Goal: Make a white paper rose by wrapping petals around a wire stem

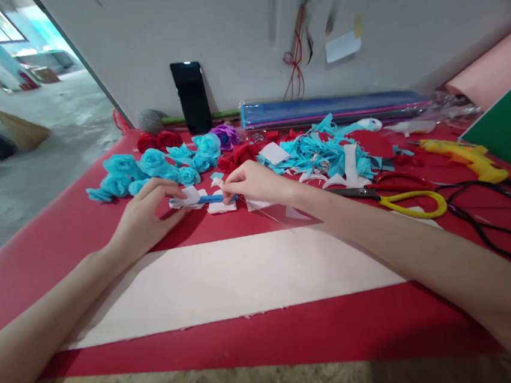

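Observation:
My left hand [155, 204] pinches a small white paper piece [189, 195] at the left end of a slim blue stick [211, 199], which looks like a pen. The thumb and fingers of my right hand [243, 183] are closed on the stick's right end. Small white paper pieces [221, 207] lie under and around it. Close behind my hands sit blue paper roses [153, 162]. A long white paper strip [245, 277] stretches across the red tabletop [199, 356] beneath my forearms.
Blue and red paper scraps [319, 152] heap up behind my right forearm. To the right lie scissors [413, 203] with a yellow handle, a yellow glue gun [464, 156] and black cords [479, 218]. A phone [191, 98] leans against the wall [231, 31].

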